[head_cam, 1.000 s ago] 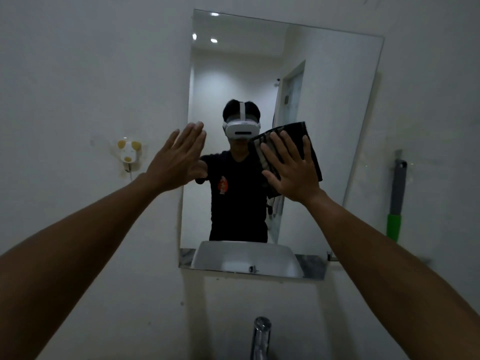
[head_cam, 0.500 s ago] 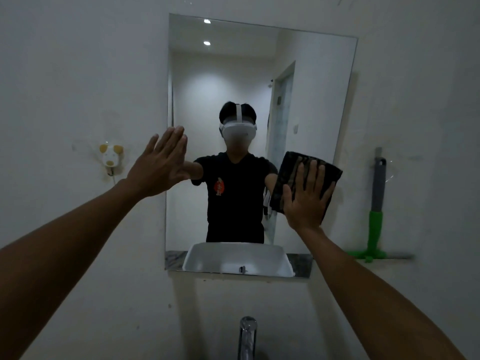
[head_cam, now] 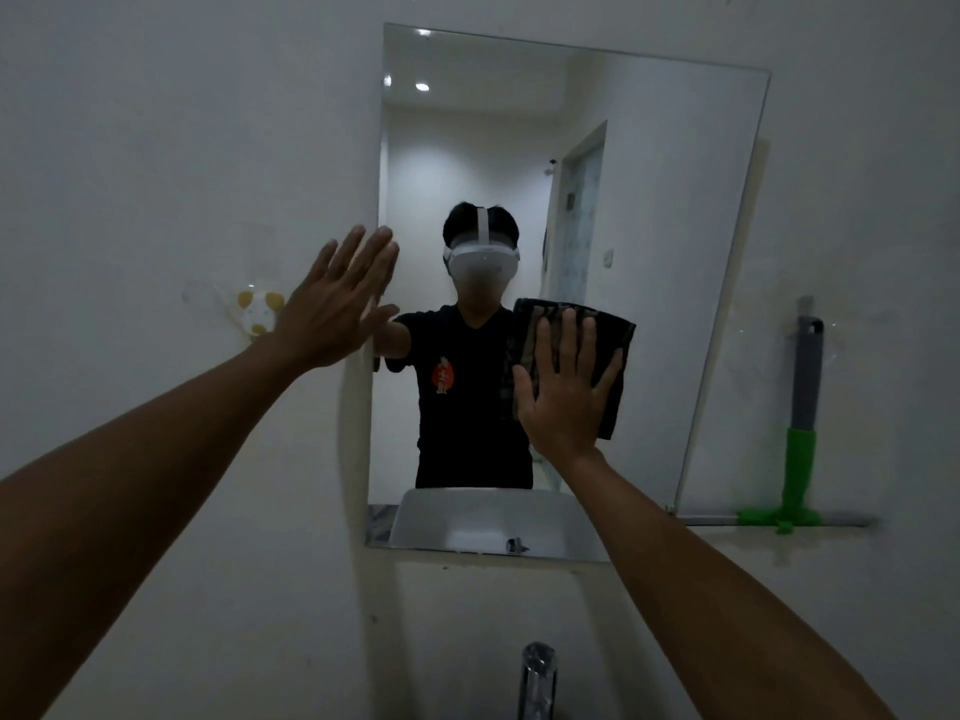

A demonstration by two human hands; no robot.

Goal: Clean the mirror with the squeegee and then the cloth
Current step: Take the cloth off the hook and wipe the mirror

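Note:
The rectangular mirror (head_cam: 649, 226) hangs on the white wall. My right hand (head_cam: 566, 402) lies flat on a dark folded cloth (head_cam: 618, 330) and presses it against the glass in the lower middle of the mirror. My left hand (head_cam: 337, 309) is spread flat at the mirror's left edge, fingertips just over the glass, and holds nothing. The squeegee (head_cam: 802, 407), with a grey handle and green neck, rests upright against the wall right of the mirror, blade down.
A chrome tap (head_cam: 537, 678) rises at the bottom centre, below the mirror. A small white-and-yellow wall hook (head_cam: 257, 311) sits left of my left hand. The mirror reflects a person in a dark shirt and the white basin.
My right hand slid the cloth down and to the right across the glass, then back left toward the middle. My left hand has stayed at the mirror's left edge.

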